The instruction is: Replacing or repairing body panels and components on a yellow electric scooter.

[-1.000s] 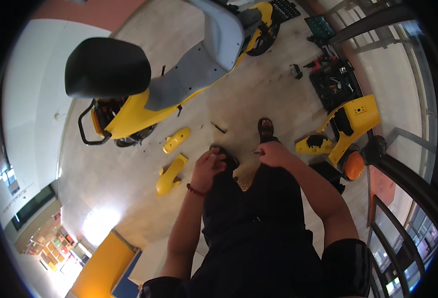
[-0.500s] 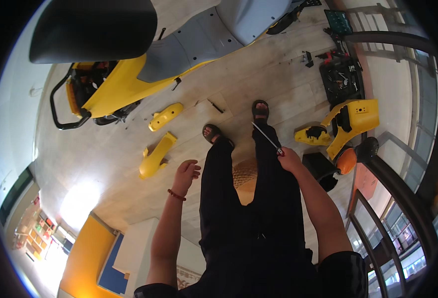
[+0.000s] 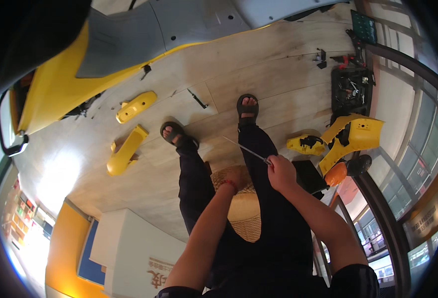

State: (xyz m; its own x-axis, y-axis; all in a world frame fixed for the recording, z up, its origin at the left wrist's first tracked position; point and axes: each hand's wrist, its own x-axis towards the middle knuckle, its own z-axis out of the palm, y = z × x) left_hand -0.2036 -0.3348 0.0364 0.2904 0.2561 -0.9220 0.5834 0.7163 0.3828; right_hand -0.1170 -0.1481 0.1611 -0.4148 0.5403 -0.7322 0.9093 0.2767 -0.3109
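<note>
Head cam: your right hand [image 3: 281, 172] gripped a screwdriver [image 3: 247, 150] — left hand [image 3: 236, 178] was down at that tan woven thing [image 3: 244, 207], couldn't tell its grip tho.

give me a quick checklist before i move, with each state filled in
1. Long tool in right hand: ok, held.
2. Left hand empty: cannot tell, it is blurred over the wicker seat.
3. Toes covered: not ok, the sandals are open-toed.
4. Floor ahead clear: not ok, a black bar lies there.
5. Toolbox open: ok, tools show inside.
</note>
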